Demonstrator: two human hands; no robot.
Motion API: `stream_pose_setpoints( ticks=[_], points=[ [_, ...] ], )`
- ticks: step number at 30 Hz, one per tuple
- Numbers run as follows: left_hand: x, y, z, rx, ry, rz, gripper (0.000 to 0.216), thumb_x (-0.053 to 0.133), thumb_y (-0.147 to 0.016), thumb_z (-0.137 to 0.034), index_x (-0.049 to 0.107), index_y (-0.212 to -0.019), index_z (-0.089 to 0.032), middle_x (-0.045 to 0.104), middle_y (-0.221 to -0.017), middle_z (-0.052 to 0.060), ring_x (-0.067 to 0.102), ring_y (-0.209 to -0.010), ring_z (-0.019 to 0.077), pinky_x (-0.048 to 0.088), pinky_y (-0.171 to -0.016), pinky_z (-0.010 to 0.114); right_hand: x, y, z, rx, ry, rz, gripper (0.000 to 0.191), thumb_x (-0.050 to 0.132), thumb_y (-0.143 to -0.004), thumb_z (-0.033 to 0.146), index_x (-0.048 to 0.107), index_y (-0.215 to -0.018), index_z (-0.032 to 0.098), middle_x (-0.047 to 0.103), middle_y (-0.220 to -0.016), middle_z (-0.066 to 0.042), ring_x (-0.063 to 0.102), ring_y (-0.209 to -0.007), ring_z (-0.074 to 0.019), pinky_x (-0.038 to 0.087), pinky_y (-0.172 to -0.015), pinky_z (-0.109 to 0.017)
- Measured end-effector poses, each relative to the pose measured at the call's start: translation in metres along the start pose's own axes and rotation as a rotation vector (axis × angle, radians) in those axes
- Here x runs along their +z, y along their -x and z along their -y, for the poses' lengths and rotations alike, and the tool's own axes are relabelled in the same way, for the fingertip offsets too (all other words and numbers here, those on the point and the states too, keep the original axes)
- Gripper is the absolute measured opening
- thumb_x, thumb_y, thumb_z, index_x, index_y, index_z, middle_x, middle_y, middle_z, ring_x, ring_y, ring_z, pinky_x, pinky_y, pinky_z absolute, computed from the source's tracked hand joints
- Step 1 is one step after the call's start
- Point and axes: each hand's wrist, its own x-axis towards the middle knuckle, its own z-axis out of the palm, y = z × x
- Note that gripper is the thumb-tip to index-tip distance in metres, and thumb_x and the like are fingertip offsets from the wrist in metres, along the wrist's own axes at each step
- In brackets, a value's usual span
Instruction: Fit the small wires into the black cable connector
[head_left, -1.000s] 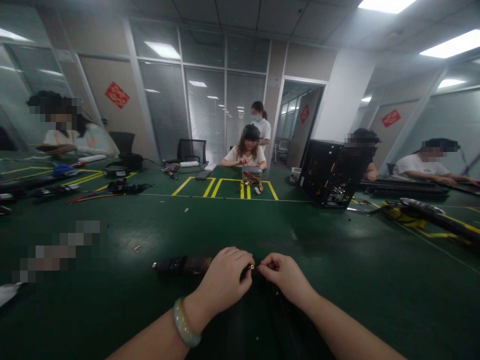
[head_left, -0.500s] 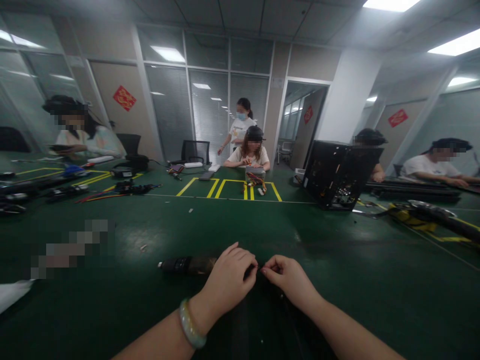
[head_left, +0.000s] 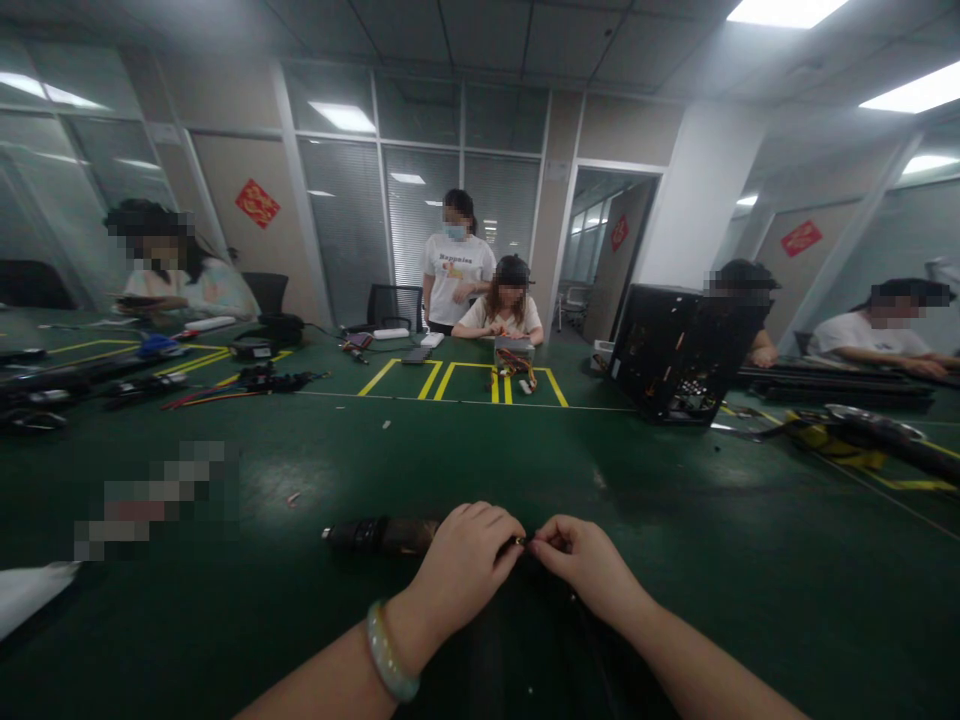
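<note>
My left hand [head_left: 466, 560] is closed over a small dark piece with a gold-coloured glint at the fingertips. Most of that piece is hidden. Close by on the right, my right hand [head_left: 589, 565] pinches thumb against forefinger; whatever lies between them is too small and dark to name. The fingertips of both hands are only a narrow gap apart, low above the green tabletop [head_left: 480, 450]. Behind my left hand lies a dark, tapered cylindrical tool [head_left: 379, 535], its metal tip pointing left and its right end hidden by the hand.
A black computer case [head_left: 660, 350] stands at the right. Colored wires [head_left: 225, 390] and black parts lie at the left. Across the table a seated person [head_left: 499, 315] works by a grey box with cables [head_left: 515, 350]. Another person [head_left: 457, 265] stands behind.
Both hands keep the same pose, fingertips close together; the gold-coloured glint at the left fingertips now shows more clearly. The standing person has shifted left and turned toward the table.
</note>
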Motion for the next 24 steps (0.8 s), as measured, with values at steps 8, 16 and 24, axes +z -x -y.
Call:
stream_pose_setpoints(
  ticks=[8,16,24],
  points=[
    [0.0019,0.0016,0.0005,0.016,-0.005,-0.042,0.017,0.059,-0.09,-0.022,0.064,-0.106,-0.024,0.067,-0.102,0.001,0.059,-0.097,0.02,0.043,-0.091,0.038,0.0013,0.0,-0.0017,0.014,-0.009,0.003,0.016,0.063,-0.084,0.031,0.067,-0.081,0.016,0.066,-0.071,0.0,0.058,-0.064,-0.0135,0.04,-0.054,-0.021],
    [0.0036,0.0003,0.0037,0.053,-0.005,-0.028,0.013,0.058,-0.092,-0.021,0.065,-0.103,-0.025,0.068,-0.105,-0.001,0.059,-0.1,0.0186,0.04,-0.099,0.041,0.0014,-0.0003,-0.0019,-0.003,-0.026,0.009,0.016,0.064,-0.083,0.032,0.068,-0.083,0.016,0.067,-0.073,0.0,0.06,-0.067,-0.0143,0.041,-0.058,-0.021],
    [-0.0004,0.0002,0.0027,0.078,-0.069,-0.087,0.011,0.059,-0.091,-0.023,0.066,-0.1,-0.024,0.063,-0.12,0.002,0.05,-0.123,0.0218,0.012,-0.117,0.054,0.0009,0.0,-0.0004,0.001,-0.035,0.025,0.017,0.063,-0.084,0.032,0.068,-0.082,0.016,0.067,-0.073,0.0,0.059,-0.065,-0.0137,0.041,-0.057,-0.021]
  ],
)
